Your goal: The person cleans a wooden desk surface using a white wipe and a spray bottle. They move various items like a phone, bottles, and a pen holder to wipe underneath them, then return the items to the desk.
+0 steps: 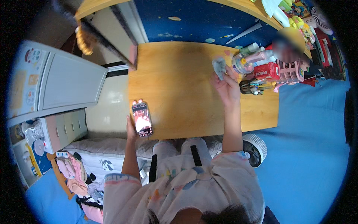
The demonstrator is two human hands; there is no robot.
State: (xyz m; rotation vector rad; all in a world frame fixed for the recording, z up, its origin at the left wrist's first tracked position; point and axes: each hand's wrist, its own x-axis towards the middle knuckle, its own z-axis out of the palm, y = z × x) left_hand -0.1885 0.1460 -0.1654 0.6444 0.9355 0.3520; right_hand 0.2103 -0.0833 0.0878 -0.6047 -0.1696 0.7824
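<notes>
Near the front left corner of a wooden desk, my left hand (131, 128) grips the lower left edge of a smartphone (142, 119) in a case with pinkish-white bumps at its corners; the screen is lit. The fingers behind the phone are hidden. My right hand (228, 87) is raised over the desk's right side, its fingers closed on a crumpled pale tissue (219, 67). Just right of that hand stand a clear round container with a yellow top (243, 64) and a dark pen holder (247, 87) full of pens.
The wooden desk (179, 89) spreads before me. A red box (266, 71), a pink basket (291, 71) and several bottles crowd its far right. A white fan (256, 150) stands by its front right edge, next to a blue surface (305, 149). Grey cabinet doors (71, 82) are at left.
</notes>
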